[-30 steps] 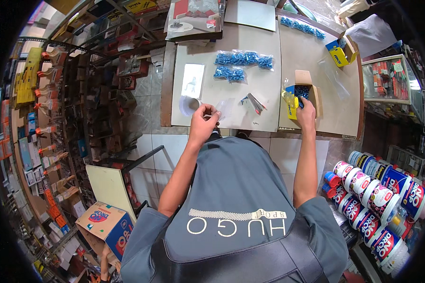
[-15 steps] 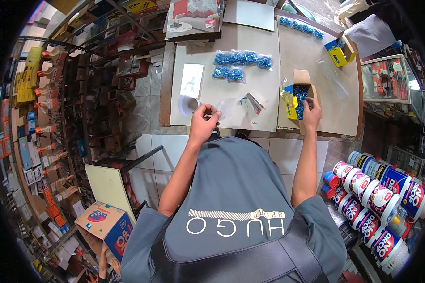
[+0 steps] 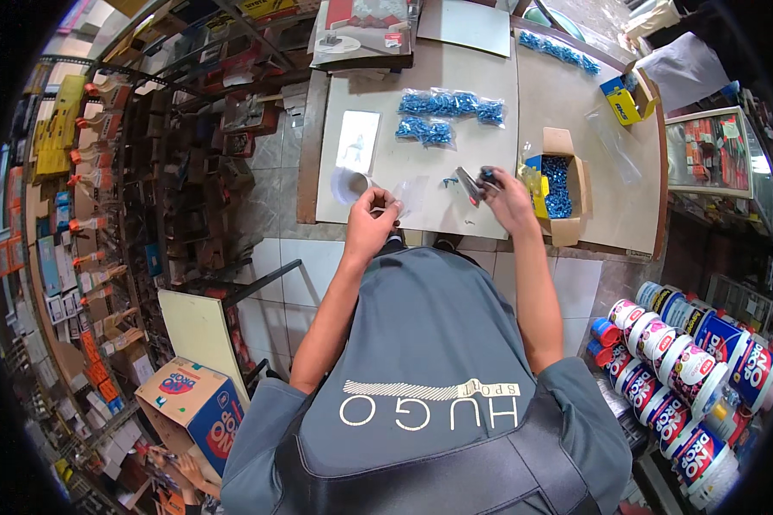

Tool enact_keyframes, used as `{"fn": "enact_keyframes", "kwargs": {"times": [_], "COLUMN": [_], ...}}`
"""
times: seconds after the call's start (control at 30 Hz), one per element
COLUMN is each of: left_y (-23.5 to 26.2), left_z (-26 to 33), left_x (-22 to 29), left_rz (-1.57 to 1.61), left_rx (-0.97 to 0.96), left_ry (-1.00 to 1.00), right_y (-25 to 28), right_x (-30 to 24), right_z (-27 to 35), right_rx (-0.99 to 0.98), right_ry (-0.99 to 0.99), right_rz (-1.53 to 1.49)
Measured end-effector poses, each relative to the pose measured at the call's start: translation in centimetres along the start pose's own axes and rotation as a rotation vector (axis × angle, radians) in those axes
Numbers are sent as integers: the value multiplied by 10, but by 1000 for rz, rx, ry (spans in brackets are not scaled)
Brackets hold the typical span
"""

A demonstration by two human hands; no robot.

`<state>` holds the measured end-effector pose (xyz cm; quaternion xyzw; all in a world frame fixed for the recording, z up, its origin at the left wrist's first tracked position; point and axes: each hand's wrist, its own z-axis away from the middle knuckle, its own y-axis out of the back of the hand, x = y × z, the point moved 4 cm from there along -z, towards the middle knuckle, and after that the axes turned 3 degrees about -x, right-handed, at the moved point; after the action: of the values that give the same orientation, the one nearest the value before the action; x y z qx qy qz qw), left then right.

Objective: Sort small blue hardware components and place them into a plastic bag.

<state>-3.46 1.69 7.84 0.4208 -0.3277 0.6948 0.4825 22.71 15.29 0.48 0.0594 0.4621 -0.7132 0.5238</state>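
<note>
In the head view, the left hand point(image 3: 371, 215) is curled narrow at the near edge of the table point(image 3: 489, 215), its fingertips pinched on the corner of a small clear plastic bag point(image 3: 410, 196) that lies flat just to its right. Just left of this hand sits a roll of clear tape point(image 3: 345, 184), and beyond that a white card point(image 3: 357, 142).

The right hand point(image 3: 507, 199) is closed around a small dark tool point(image 3: 472, 184) whose tip sticks out to its left; what kind of tool it is cannot be told. A tiny blue piece point(image 3: 447, 182) lies on the table between the two hands. Just right of the right hand stands an open cardboard box point(image 3: 567, 227) filled with small blue parts point(image 3: 558, 184), with something yellow point(image 3: 537, 184) at its near-left side.

Farther out from both hands lie clear bags of blue parts point(image 3: 451, 105). Well beyond the right hand a yellow and blue box point(image 3: 624, 101) sits near the far corner. Down to the right of the person, stacked paint tubs point(image 3: 687, 360) stand on the floor.
</note>
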Motion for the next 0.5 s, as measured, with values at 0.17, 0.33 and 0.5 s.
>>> {"fn": "enact_keyframes", "kwargs": {"times": [0.17, 0.33, 0.5], "left_y": [7, 11, 10], "left_z": [5, 11, 14], "left_x": [-3, -9, -11], "left_rz": [-7, -3, 0], "left_rx": [24, 43, 49], "left_ry": [1, 9, 24], "right_y": [-22, -49, -65], "right_x": [41, 43, 48], "right_z": [-28, -30, -29], "right_rx": [19, 95, -27], "right_ry": [-40, 432, 551], "right_rz": [394, 1311, 1602]}}
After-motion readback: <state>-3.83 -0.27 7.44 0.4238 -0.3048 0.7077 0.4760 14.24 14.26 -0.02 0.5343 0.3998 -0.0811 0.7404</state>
